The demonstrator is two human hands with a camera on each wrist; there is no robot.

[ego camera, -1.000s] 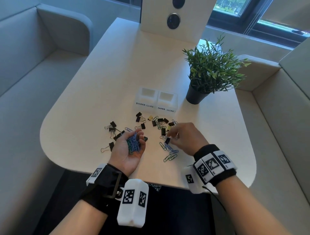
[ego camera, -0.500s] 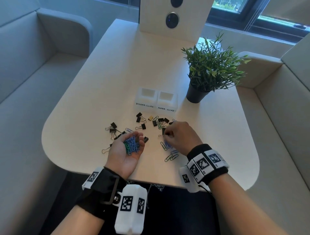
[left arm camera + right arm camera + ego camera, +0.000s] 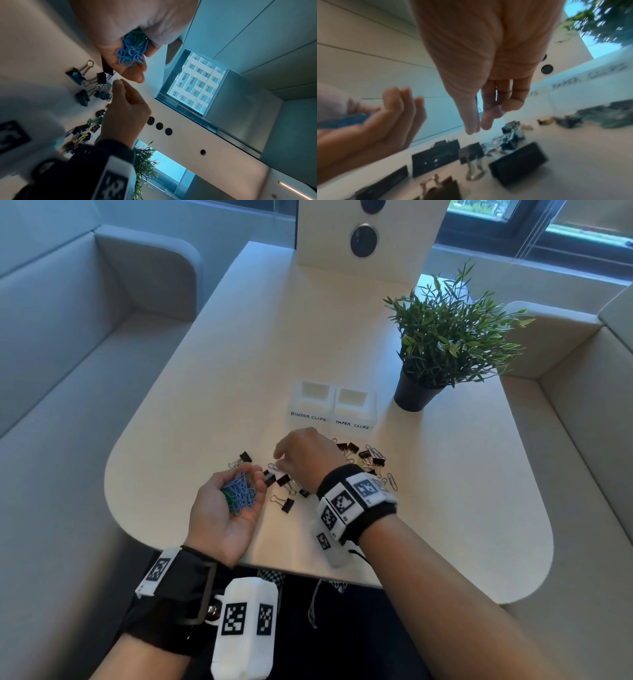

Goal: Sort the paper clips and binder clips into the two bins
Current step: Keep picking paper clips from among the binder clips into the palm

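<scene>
Two white bins are set side by side on the bench (image 3: 212, 392), well beyond the clips. The bin marked BINDER CLIPS (image 3: 310, 402) is on the left and the bin marked PAPER CLIPS (image 3: 354, 409) touches it on the right; no clips can be seen inside either.

A heap of blue and green paper clips (image 3: 239, 494) is cupped in the left hand (image 3: 224, 513), palm up, with the fingers curled loosely round it, above the near edge of the bench. The right hand (image 3: 303, 457) is held palm down just beside it, over the scattered clips; its thumb and forefinger tips are brought almost together, and whether anything is pinched between them cannot be told.

Black binder clips (image 3: 283, 484) are spread on the bench between and below the two hands, and more are mixed with loose paper clips to the right of the right wrist. A potted plant (image 3: 448, 337) is placed to the right of the bins.
</scene>
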